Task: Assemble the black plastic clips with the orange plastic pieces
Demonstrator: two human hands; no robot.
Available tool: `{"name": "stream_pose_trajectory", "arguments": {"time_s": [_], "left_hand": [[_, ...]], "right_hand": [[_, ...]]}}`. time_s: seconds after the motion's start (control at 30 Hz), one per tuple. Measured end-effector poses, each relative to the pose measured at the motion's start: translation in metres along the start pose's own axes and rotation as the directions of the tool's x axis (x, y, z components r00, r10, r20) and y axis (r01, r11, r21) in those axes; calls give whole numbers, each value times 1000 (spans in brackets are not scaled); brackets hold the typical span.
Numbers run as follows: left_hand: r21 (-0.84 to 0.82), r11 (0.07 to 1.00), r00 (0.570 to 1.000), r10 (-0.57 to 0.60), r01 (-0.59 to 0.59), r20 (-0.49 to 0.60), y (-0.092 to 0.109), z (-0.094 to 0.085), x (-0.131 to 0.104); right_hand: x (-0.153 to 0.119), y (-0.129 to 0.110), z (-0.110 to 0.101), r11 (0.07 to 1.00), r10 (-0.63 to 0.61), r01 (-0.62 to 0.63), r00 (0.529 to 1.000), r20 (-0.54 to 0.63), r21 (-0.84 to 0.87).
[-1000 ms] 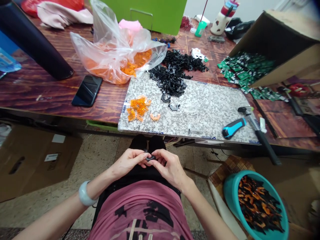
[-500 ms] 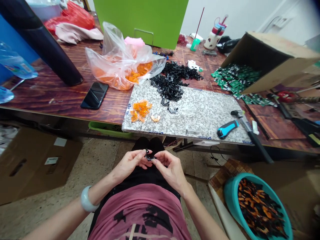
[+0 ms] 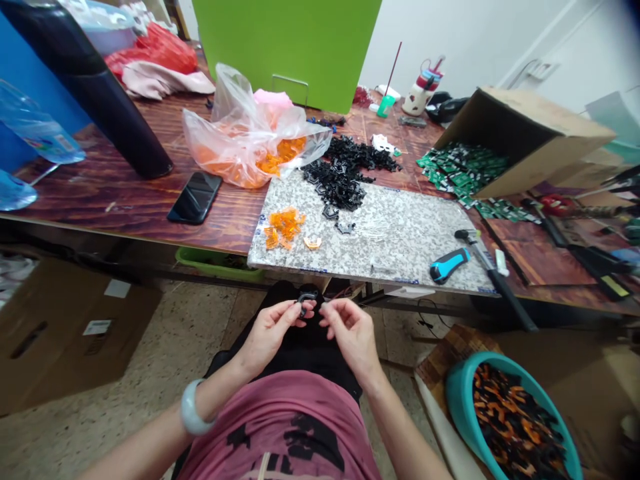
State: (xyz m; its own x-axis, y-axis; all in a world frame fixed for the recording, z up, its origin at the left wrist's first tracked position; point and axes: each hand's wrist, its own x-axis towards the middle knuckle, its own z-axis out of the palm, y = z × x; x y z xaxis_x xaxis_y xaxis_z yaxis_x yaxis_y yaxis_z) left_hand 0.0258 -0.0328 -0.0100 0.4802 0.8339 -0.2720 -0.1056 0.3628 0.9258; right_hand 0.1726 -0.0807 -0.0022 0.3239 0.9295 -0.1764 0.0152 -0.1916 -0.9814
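Note:
Over my lap, my left hand point(image 3: 270, 333) pinches a small black curved plastic part point(image 3: 307, 295) between thumb and fingertips. My right hand point(image 3: 354, 333) is a short way to its right, apart from the part, with thumb and forefinger pressed together. Whatever those fingertips hold, if anything, is too small to make out. Beyond my hands lies a speckled stone slab point(image 3: 400, 247). On it are a heap of similar black parts point(image 3: 345, 173), a little pile of clear orange parts point(image 3: 285, 227) and a single orange piece point(image 3: 313, 243).
A blue-handled tool point(image 3: 450, 265) and a hammer point(image 3: 493, 267) lie at the slab's right. Green circuit boards point(image 3: 465, 170) spill from a tipped carton point(image 3: 545, 127). A phone point(image 3: 195, 198) and a bag of orange parts point(image 3: 240, 160) are left. A teal tub point(image 3: 463, 393) holds mixed parts.
My right hand has let go of the black part and drawn away to the right. The part stays in my left hand, now raised a little and turned. The view has tilted slightly.

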Motion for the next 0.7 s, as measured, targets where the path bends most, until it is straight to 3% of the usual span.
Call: {"name": "stream_pose_trajectory", "arguments": {"time_s": [0.07, 0.13, 0.27, 0.5, 0.7], "left_hand": [[88, 995, 996, 35, -42, 80, 6, -4, 0], [151, 985, 987, 66, -88, 147, 10, -6, -1], [194, 968, 977, 130, -162, 168, 11, -9, -4], [239, 952, 979, 164, -189, 120, 5, -10, -11], [383, 886, 965, 235, -261, 115, 16, -6, -15]], "right_hand": [[7, -10, -7, 991, -92, 94, 996, 22, -99], [13, -19, -9, 982, -130, 146, 983, 132, -121], [18, -27, 2, 994, -88, 104, 944, 318, -34], [12, -26, 16, 999, -37, 31, 954, 299, 22], [10, -33, 13, 992, -80, 107, 944, 320, -69]]}}
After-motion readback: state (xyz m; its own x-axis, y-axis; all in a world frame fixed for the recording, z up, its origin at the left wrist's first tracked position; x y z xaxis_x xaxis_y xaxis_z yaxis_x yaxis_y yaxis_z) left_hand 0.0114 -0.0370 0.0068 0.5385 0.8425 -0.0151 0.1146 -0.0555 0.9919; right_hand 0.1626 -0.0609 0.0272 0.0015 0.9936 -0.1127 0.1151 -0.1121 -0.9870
